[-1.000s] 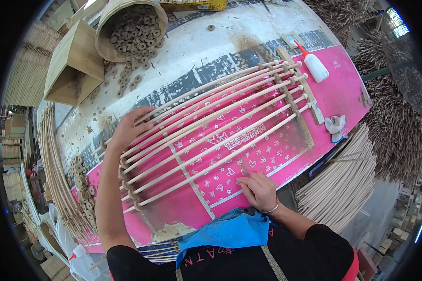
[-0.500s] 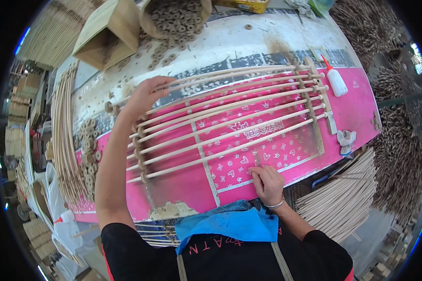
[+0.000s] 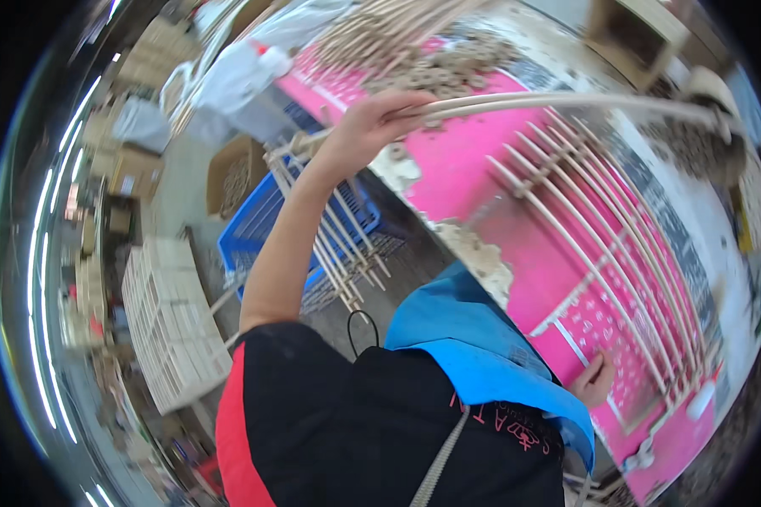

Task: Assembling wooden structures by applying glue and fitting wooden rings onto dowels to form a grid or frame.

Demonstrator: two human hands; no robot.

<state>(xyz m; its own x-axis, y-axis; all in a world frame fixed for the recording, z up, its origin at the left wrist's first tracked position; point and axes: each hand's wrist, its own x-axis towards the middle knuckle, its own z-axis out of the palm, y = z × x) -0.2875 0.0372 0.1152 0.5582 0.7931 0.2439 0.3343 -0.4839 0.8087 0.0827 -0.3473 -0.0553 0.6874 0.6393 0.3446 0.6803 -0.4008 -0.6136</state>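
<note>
My left hand (image 3: 370, 128) is closed around the near ends of a pair of long pale wooden rods (image 3: 516, 101). They are lifted off the table and stretch to the right, their far end smeared by motion. More wooden rods (image 3: 596, 253) lie side by side on the pink table cover (image 3: 516, 241), with brown rings joining them near both ends. By the near edge of this row, my right hand (image 3: 596, 380) rests low with curled fingers; whatever it may hold is hidden.
Left of the table stands a blue basket (image 3: 258, 228) with ringed rod frames (image 3: 334, 241) across it. A box of rings (image 3: 232, 173) is beside it. Loose rings (image 3: 448, 68) and a rod bundle (image 3: 372, 38) lie at the table's far end; a white glue bottle (image 3: 702, 399) is on the right.
My view has swung to the left. My left hand has lifted the rod pair away from the far side of the row. My right hand stays near the table's front edge.
</note>
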